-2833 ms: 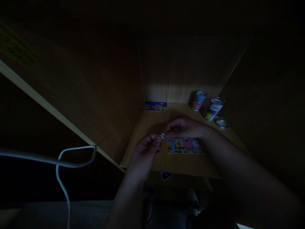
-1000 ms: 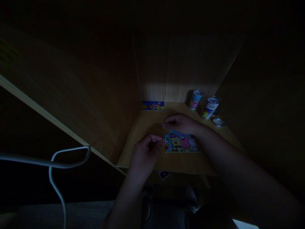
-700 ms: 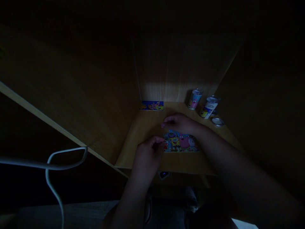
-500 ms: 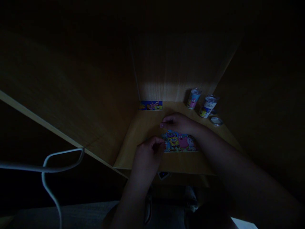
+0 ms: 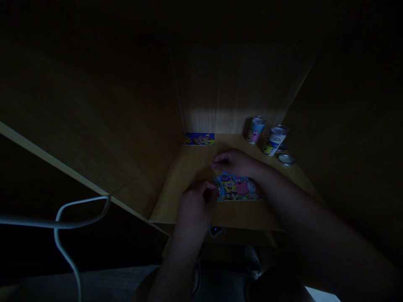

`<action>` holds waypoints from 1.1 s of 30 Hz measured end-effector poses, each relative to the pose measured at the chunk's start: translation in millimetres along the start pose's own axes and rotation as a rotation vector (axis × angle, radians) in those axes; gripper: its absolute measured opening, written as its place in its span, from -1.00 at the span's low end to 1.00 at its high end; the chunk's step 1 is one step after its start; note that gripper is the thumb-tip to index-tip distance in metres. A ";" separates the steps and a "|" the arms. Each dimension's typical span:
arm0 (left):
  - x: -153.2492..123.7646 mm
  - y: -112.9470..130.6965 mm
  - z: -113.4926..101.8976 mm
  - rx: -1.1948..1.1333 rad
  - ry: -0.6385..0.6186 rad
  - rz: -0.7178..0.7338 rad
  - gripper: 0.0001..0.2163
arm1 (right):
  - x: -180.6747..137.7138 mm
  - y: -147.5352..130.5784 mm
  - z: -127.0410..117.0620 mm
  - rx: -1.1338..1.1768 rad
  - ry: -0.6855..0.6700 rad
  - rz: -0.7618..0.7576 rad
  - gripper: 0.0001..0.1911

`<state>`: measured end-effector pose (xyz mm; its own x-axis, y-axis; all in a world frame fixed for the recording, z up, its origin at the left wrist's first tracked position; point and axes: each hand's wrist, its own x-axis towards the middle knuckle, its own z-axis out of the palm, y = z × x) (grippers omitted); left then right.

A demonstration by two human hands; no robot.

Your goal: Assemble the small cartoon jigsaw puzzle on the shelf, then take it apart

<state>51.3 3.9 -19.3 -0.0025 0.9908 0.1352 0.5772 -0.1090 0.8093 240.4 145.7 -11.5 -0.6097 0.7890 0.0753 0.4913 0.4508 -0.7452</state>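
A cartoon jigsaw puzzle (image 5: 239,188) appears largely assembled on the desk (image 5: 189,167), with a picture strip (image 5: 199,139) left apart at the back. The left hand (image 5: 197,201) is closed at the puzzle's left edge, any held piece hidden; the right hand (image 5: 234,162) is loosely curled just above it.

Ahead of the right hand (image 5: 234,163), two printed cans (image 5: 256,130) and a metal lid (image 5: 286,160) are sitting well apart from it, toward the right. The wooden back wall (image 5: 220,92) is closing off the way beyond, and the wooden side wall (image 5: 103,126) is blocking passage left of the left hand (image 5: 195,205).
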 end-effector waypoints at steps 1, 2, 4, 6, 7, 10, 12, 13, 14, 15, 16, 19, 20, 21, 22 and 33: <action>0.0 -0.3 0.2 0.017 0.004 0.006 -0.91 | -0.2 -0.1 -0.1 -0.005 -0.001 0.005 -0.54; -0.2 -0.8 0.2 0.034 0.014 0.014 -0.90 | -0.3 -0.1 -0.2 -0.008 -0.004 0.011 -0.54; -0.6 -2.3 -0.6 0.056 0.049 0.037 -0.88 | -0.5 0.1 -0.3 -0.011 -0.013 0.020 -0.55; -1.1 -4.0 -2.4 0.044 0.094 0.061 -0.84 | -0.6 0.6 -0.2 -0.013 -0.013 0.017 -0.54; -1.4 -4.6 -3.6 0.028 0.118 0.072 -0.82 | -0.6 0.8 -0.2 -0.012 -0.010 0.012 -0.53; -2.0 -4.8 -6.8 -0.012 0.168 0.106 -0.79 | -0.4 0.3 0.0 -0.010 -0.006 0.005 -0.51; -2.4 -4.0 -7.9 -0.014 0.188 0.136 -0.78 | -0.5 -1.1 -0.3 -0.013 -0.006 0.015 -0.51; -2.6 -3.7 -8.2 -0.007 0.194 0.154 -0.78 | -0.6 -1.7 -0.7 -0.015 -0.007 0.020 -0.51; -2.7 -3.5 -8.4 0.006 0.199 0.170 -0.77 | -0.7 -2.3 -1.1 -0.015 -0.006 0.024 -0.51; -2.7 -3.7 -8.4 0.028 0.207 0.187 -0.76 | -0.8 -2.5 -1.5 -0.013 -0.003 0.025 -0.51; -2.5 -4.3 -8.5 0.062 0.214 0.207 -0.76 | -0.8 -2.4 -1.9 -0.010 -0.001 0.023 -0.50; -1.9 -7.9 -8.6 0.215 0.196 0.276 -0.72 | -0.5 -0.8 -2.7 -0.002 0.005 0.012 -0.48; -1.9 -9.2 -8.5 0.271 0.172 0.298 -0.67 | -0.4 -0.1 -2.9 -0.004 0.008 0.008 -0.47; -2.1 -10.3 -8.2 0.327 0.145 0.311 -0.60 | -0.4 0.4 -3.0 -0.008 0.011 0.005 -0.47; -2.5 -11.0 -7.7 0.382 0.122 0.313 -0.53 | -0.3 0.7 -3.1 -0.011 0.013 0.003 -0.47; 1.1 -20.4 -20.9 0.573 0.180 0.234 -0.67 | 1.1 4.7 -3.0 -0.032 0.021 -0.006 -0.55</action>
<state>22.4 5.6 -23.7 0.0678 0.9115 0.4056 0.9236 -0.2110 0.3199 243.9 149.9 -12.9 -0.5997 0.7946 0.0941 0.5074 0.4686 -0.7232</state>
